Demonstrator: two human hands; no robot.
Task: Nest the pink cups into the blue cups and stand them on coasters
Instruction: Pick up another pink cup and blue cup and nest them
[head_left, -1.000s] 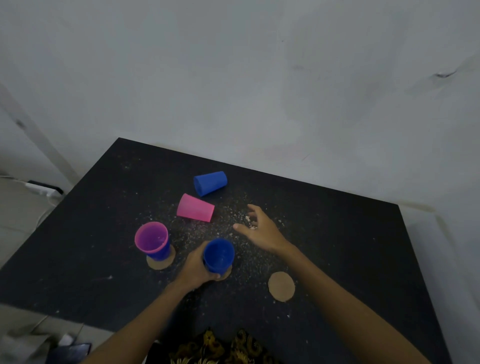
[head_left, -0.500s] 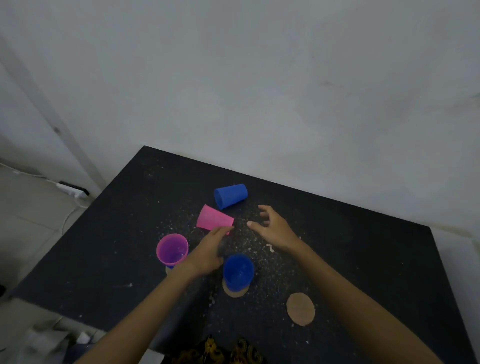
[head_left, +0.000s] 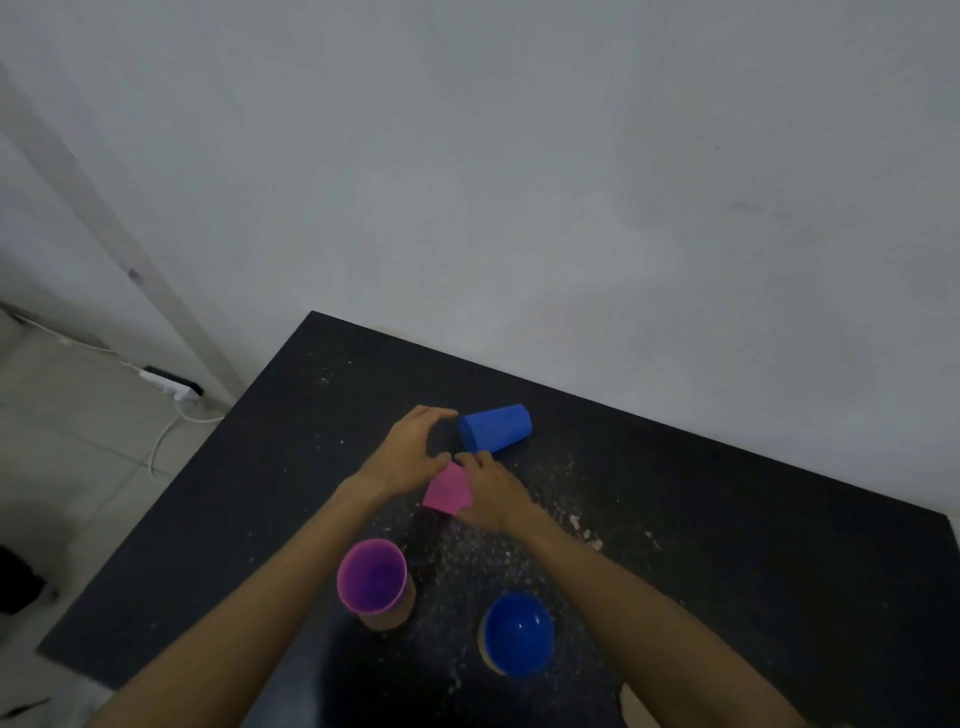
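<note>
A pink cup (head_left: 447, 489) lies on its side in the middle of the black table (head_left: 727, 519). My right hand (head_left: 493, 493) is closed over its right side. Just behind it a blue cup (head_left: 498, 427) lies on its side, mouth towards the left. My left hand (head_left: 410, 452) is curved open at that mouth, with fingertips near the rim and a dark gap between. Nearer me, a pink cup nested in a blue one (head_left: 371, 577) stands on a coaster (head_left: 387, 621). An empty blue cup (head_left: 517, 634) stands upright on another coaster (head_left: 484, 652).
A third round coaster (head_left: 631, 706) lies bare at the bottom edge, partly hidden by my right arm. Crumbs and pale specks are scattered over the table's middle. A white wall rises behind the table. A power strip with its cable (head_left: 171, 387) lies on the floor at left.
My left hand left the upright blue cup and moved back to the lying blue cup's mouth. My right hand moved left onto the lying pink cup. The camera tilted upward.
</note>
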